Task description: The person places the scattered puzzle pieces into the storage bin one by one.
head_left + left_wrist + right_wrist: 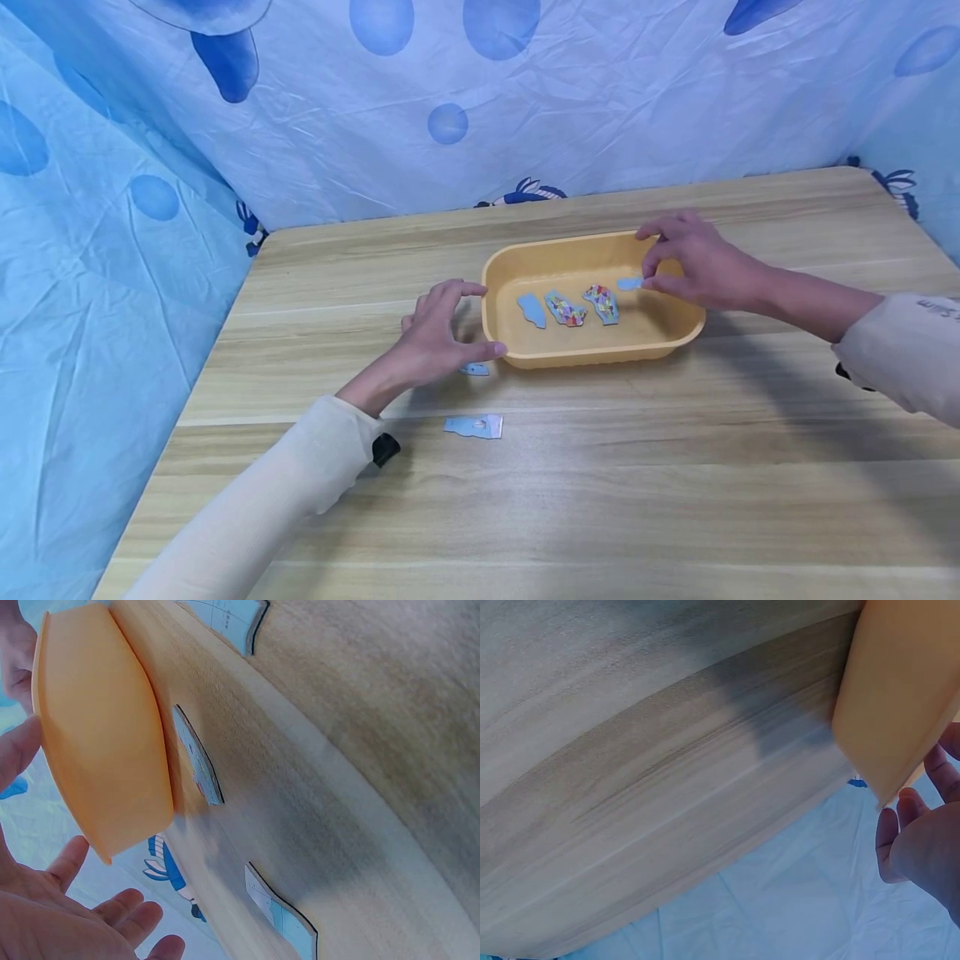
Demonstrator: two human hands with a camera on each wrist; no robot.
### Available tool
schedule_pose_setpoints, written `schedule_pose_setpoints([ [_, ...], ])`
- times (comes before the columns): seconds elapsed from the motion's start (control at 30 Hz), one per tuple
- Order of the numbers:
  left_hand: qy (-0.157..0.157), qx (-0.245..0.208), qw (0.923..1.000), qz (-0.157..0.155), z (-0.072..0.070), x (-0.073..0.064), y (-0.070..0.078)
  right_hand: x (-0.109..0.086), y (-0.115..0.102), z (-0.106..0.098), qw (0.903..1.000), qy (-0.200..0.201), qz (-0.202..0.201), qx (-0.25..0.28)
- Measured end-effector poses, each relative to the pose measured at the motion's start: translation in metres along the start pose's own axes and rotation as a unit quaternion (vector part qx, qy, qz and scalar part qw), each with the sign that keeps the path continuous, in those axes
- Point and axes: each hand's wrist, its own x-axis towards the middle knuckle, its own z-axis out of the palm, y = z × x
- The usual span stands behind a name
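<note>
A yellow-orange plastic tray (592, 360) holds several flat puzzle pieces. Inside it lie a plain blue piece (532, 310) and two pieces with colourful map-like patches, one patterned piece (566, 309) left of the other patterned piece (602, 305). My right hand (693, 262) reaches over the tray's right end, pinching the edge of a small blue puzzle piece (628, 284) between thumb and a finger. My left hand (435, 337) is at the tray's left end, thumb and forefinger extended to the rim, the other fingers spread loosely.
On the wooden table (637, 483), a blue piece (475, 369) lies partly behind my left hand, and a pale blue piece (474, 427) lies nearer me. Another piece (225, 619) shows in the left wrist view. Blue patterned sheeting (360, 150) borders the table's back and sides.
</note>
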Motion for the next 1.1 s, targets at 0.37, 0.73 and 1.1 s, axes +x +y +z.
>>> schedule_pose_setpoints([
  [0.37, 0.002, 0.003, 1.0000, 0.002, 0.000, 0.000, 0.000, -0.002, -0.002, 0.007, 0.9990, -0.010, 0.013, -0.041],
  [0.73, 0.002, 0.000, 1.0000, 0.003, 0.000, -0.001, 0.000, -0.003, -0.001, 0.013, 0.9960, -0.021, 0.024, -0.084],
  [1.1, 0.001, -0.003, 1.0000, 0.005, 0.000, 0.000, -0.001, -0.002, -0.004, 0.013, 0.9968, -0.016, 0.039, -0.068],
])
